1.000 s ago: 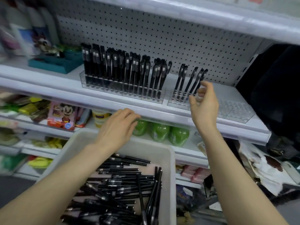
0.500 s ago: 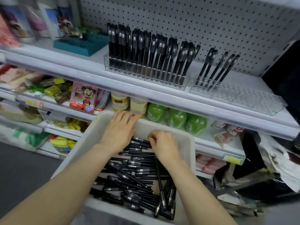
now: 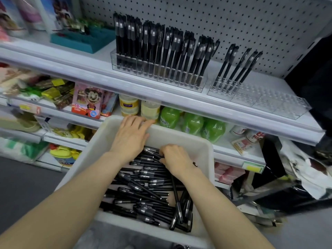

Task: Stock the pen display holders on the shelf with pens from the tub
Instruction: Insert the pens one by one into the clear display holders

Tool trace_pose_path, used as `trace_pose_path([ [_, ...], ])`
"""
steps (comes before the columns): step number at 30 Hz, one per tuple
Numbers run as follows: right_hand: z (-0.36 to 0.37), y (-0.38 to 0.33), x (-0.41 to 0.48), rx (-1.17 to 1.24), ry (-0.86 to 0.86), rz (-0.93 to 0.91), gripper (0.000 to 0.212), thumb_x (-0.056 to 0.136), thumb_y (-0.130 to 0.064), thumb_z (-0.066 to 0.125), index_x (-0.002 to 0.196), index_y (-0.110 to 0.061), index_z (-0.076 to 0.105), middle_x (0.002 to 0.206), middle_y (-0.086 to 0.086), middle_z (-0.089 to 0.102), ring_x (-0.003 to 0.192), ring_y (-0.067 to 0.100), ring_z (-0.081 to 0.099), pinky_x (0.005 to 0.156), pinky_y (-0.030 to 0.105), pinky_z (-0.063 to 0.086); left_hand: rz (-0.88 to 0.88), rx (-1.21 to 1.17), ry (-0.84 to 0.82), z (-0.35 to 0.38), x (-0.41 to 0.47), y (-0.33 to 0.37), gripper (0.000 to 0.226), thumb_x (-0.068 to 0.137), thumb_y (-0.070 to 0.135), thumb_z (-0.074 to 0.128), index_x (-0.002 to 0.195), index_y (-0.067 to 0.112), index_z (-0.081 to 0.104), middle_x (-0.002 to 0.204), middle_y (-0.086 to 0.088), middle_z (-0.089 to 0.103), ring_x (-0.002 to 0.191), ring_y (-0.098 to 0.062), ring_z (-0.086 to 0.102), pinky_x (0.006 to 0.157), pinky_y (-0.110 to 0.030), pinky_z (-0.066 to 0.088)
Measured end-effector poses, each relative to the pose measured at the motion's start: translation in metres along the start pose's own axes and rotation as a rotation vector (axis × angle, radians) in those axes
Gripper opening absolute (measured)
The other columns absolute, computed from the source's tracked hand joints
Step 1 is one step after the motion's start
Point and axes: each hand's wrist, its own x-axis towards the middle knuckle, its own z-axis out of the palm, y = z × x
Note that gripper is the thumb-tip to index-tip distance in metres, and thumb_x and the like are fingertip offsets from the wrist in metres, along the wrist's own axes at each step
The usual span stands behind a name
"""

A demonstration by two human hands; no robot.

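Observation:
A white tub [image 3: 190, 141] full of loose black pens [image 3: 143, 191] sits below the shelf in the head view. My left hand [image 3: 129, 137] rests flat on the tub's far rim, fingers reaching over the edge. My right hand [image 3: 177, 159] is down in the tub at its far end, fingers curled onto a pen in the pile. On the shelf above, the left clear holder [image 3: 158, 72] is packed with upright black pens. The right clear holder [image 3: 269, 101] has several pens [image 3: 237, 67] at its left end; its other slots stand bare.
A teal tray [image 3: 84, 40] sits left of the holders on the same shelf, with a pegboard wall [image 3: 233, 24] behind. Green bottles [image 3: 192, 123] and jars stand on the shelf below, just past the tub. Black bags and clutter [image 3: 287, 186] lie at the right.
My right hand came down from the right holder on the shelf into the tub and curled onto the pens. My view dropped toward the tub. The left hand stayed on the rim.

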Motion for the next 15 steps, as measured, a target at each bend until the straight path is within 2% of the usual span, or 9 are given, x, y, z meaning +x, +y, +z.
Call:
trace_pose_path([
  [3, -0.002, 0.003, -0.001, 0.038, -0.016, -0.004, 0.014, 0.091, -0.018, 0.061, 0.103, -0.010, 0.063, 0.108, 0.013, 0.066, 0.101, 0.034, 0.060, 0.083, 0.038, 0.049, -0.039, -0.035, -0.009, -0.004, 0.000, 0.001, 0.042, 0.095, 0.031, 0.043, 0.132, 0.018, 0.055, 0.114, -0.007, 0.058, 0.107, -0.029, 0.048, 0.101, -0.042, 0.033],
  [7, -0.015, 0.009, -0.007, 0.333, 0.040, 0.103, 0.012, 0.090, -0.015, 0.063, 0.102, -0.017, 0.064, 0.097, 0.003, 0.068, 0.096, 0.026, 0.062, 0.083, 0.031, 0.049, -0.093, -0.161, -0.047, -0.008, 0.002, -0.001, 0.046, 0.100, 0.037, 0.029, 0.132, 0.021, 0.058, 0.114, -0.002, 0.060, 0.109, -0.025, 0.047, 0.100, -0.038, 0.034],
  [10, -0.037, 0.018, -0.014, 0.492, 0.115, 0.121, 0.014, 0.090, -0.013, 0.063, 0.103, -0.019, 0.062, 0.089, -0.004, 0.064, 0.086, 0.020, 0.063, 0.083, 0.033, 0.051, -0.155, -0.298, -0.040, -0.015, 0.007, 0.000, 0.043, 0.102, 0.038, 0.029, 0.128, 0.022, 0.060, 0.120, 0.001, 0.062, 0.114, -0.020, 0.049, 0.099, -0.033, 0.034],
  [12, -0.057, 0.026, -0.020, 0.657, 0.174, 0.102, 0.012, 0.090, -0.011, 0.062, 0.095, -0.020, 0.058, 0.085, -0.001, 0.063, 0.072, 0.017, 0.061, 0.075, 0.036, 0.056, -0.176, -0.323, -0.028, -0.018, 0.011, 0.001, 0.038, 0.103, 0.036, 0.035, 0.126, 0.022, 0.061, 0.120, 0.002, 0.062, 0.114, -0.019, 0.051, 0.096, -0.031, 0.037],
  [14, -0.080, 0.039, -0.028, 0.830, 0.234, 0.089, 0.010, 0.093, -0.011, 0.061, 0.090, -0.019, 0.055, 0.082, 0.005, 0.062, 0.064, 0.014, 0.059, 0.065, 0.028, 0.057, -0.146, -0.300, -0.013, -0.023, 0.020, 0.005, 0.036, 0.100, 0.038, 0.038, 0.123, 0.024, 0.062, 0.116, 0.003, 0.062, 0.108, -0.021, 0.056, 0.093, -0.035, 0.045],
  [15, -0.090, 0.049, -0.031, 0.879, 0.277, 0.089, 0.010, 0.094, -0.015, 0.060, 0.087, -0.020, 0.055, 0.081, 0.005, 0.062, 0.064, 0.015, 0.061, 0.065, 0.027, 0.057, -0.111, -0.278, 0.005, -0.027, 0.026, 0.010, 0.036, 0.098, 0.038, 0.040, 0.121, 0.024, 0.063, 0.114, 0.003, 0.062, 0.105, -0.021, 0.058, 0.090, -0.037, 0.048],
])
